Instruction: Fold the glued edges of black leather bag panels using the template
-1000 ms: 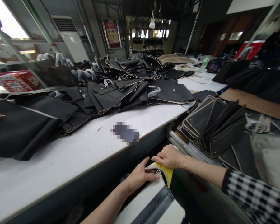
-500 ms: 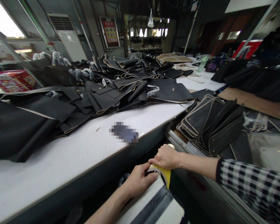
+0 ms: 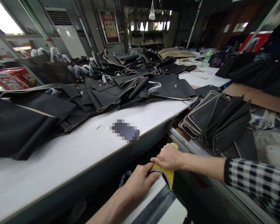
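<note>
Both my hands meet low in the middle, below the edge of the white table (image 3: 60, 161). My left hand (image 3: 140, 182) has its fingers curled over the top edge of a white panel with a dark stripe (image 3: 154, 205). My right hand (image 3: 169, 157), in a checked sleeve, is closed on a yellow piece (image 3: 166, 174) that curls over the panel's top corner. A black strip shows just under the yellow piece, between my two hands.
A big heap of black bag pieces (image 3: 112, 84) covers the table's far half. A blurred-out flat object (image 3: 125, 130) lies near the table edge. To the right, a stack of black edged panels (image 3: 214, 119) leans in a bin. A red box (image 3: 12, 77) stands at far left.
Both hands stay on the yellow piece and the striped panel; my right hand has shifted slightly and more of the yellow piece shows above it. The view has drifted a little.
</note>
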### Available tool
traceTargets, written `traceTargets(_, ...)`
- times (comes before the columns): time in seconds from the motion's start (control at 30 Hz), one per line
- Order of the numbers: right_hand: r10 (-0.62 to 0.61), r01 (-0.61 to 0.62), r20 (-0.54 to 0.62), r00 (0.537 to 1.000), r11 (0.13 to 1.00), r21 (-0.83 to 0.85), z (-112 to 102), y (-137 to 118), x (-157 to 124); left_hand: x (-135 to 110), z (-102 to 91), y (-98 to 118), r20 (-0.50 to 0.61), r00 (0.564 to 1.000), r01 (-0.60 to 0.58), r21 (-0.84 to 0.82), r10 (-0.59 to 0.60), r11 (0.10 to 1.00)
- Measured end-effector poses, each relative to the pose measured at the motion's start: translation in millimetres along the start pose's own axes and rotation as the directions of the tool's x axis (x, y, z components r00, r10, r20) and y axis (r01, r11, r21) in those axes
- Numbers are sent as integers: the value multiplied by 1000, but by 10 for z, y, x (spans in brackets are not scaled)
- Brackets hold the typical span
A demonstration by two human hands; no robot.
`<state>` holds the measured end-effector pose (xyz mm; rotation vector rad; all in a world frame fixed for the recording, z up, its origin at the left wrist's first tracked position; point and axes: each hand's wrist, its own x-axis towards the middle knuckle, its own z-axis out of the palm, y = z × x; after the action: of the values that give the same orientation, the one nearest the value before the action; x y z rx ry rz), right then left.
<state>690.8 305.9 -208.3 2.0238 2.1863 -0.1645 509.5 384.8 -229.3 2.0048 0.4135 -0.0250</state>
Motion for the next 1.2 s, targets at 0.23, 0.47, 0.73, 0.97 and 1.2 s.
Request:
traceTargets(0.23, 26, -26, 11, 1000, 1000, 4, 76, -39, -19, -2, 21, -5, -15, 1000, -23, 50, 23, 998)
traceTargets(0.47, 66, -67, 16, 998, 998, 23, 159, -135, -94, -3, 52, 2, -14, 999, -41, 150, 44, 988)
traceTargets(0.73, 153, -153, 9, 988, 988, 6, 160, -360, -231, -85, 30, -25, 14, 999, 42, 77, -43, 996)
traceTargets(0.97, 177, -178, 42, 983, 984, 14, 190, -399, -333, -3, -94, -83, 138, 968, 244, -335, -209, 910)
traceTargets(1.2, 241, -254, 85, 967, 937, 241, 323, -318, -443, 170, -70, -157, 145, 934, 355, -482, -327, 801)
